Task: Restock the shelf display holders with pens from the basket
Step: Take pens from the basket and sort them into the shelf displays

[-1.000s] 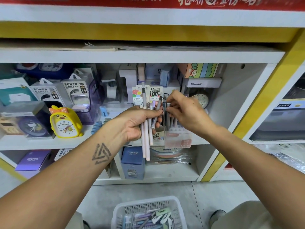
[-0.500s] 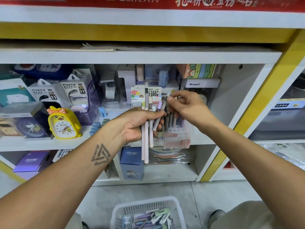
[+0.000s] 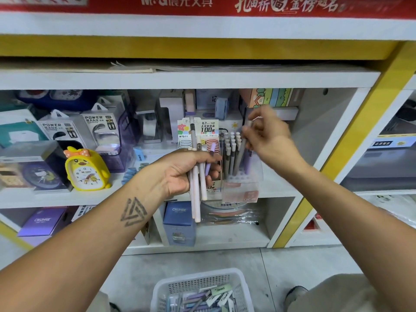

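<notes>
You face a white shelving unit [image 3: 202, 79] trimmed with yellow bands [image 3: 337, 154]; a red banner [image 3: 202, 5] runs along its top. Under you lies a grey tiled floor [image 3: 281, 266]; the light is even.

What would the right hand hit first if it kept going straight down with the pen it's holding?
Most likely the clear display holder: the right hand pinches a grey pen angled down into it, beside the pens already standing there. Depth is hard to judge, so it may nudge those first.
</notes>
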{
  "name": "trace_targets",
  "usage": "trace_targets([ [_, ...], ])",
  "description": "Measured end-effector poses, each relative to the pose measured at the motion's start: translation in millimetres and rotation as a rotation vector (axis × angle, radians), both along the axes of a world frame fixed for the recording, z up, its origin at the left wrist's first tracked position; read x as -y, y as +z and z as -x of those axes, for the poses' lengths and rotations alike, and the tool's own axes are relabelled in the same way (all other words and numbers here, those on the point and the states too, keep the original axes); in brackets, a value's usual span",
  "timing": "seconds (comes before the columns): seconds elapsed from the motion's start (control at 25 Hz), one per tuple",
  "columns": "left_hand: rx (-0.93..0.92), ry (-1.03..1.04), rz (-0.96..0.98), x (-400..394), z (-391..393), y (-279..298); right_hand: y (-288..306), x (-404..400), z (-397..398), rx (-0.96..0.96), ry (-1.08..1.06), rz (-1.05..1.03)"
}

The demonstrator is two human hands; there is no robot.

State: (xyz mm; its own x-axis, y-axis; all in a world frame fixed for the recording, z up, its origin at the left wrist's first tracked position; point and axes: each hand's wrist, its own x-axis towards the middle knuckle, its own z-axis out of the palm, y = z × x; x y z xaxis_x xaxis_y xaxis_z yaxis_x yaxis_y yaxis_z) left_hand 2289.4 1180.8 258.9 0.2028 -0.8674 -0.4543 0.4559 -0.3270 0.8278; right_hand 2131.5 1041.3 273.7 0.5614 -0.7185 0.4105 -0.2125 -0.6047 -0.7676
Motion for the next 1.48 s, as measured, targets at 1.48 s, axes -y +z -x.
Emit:
trace_targets([
  [1.48, -0.115, -0.016, 0.074, 18, 18, 0, 13, 4, 20, 0.292, -0.021, -0.409],
])
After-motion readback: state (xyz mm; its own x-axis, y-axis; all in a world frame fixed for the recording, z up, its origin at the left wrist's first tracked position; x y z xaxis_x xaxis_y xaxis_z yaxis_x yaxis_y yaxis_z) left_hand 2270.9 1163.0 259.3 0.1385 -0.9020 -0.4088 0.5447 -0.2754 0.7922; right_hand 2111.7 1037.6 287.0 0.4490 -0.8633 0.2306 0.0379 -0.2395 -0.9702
